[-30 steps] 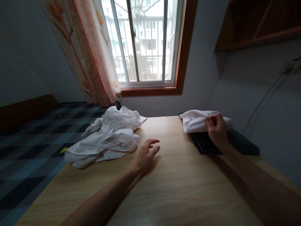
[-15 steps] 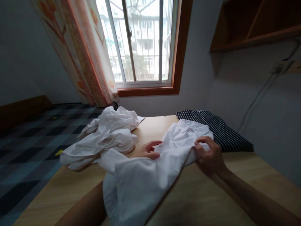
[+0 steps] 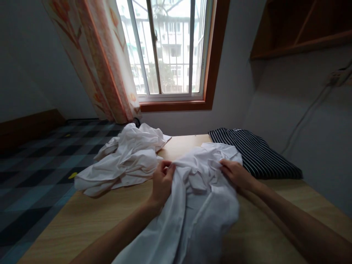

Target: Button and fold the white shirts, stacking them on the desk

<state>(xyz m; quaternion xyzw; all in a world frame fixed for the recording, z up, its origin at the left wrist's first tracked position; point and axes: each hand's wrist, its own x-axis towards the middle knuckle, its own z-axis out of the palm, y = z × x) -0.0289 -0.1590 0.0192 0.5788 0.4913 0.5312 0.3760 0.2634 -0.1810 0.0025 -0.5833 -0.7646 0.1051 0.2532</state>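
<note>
A white shirt (image 3: 199, 205) lies crumpled over the middle of the wooden table (image 3: 118, 216), its lower part running off the bottom of the view. My left hand (image 3: 162, 179) is closed on the shirt's left edge, thumb and fingers pinching the cloth. On the other side, my right hand (image 3: 233, 173) pinches the fabric near the upper right part of the shirt. Between the two hands the cloth is bunched in folds. Part of the shirt's lower right looks blurred.
More white cloth (image 3: 129, 157) is heaped at the table's left. A folded black-and-white striped garment (image 3: 253, 154) lies at the back right. Left of the table is a bed with a checked cover (image 3: 35, 176). A window (image 3: 170, 55), curtain (image 3: 104, 66) and wall shelf (image 3: 299, 40) are behind.
My left hand has come out from behind the shirt and now grips its left edge. My right hand has shifted slightly left. The shirt's front has been turned open between them.
</note>
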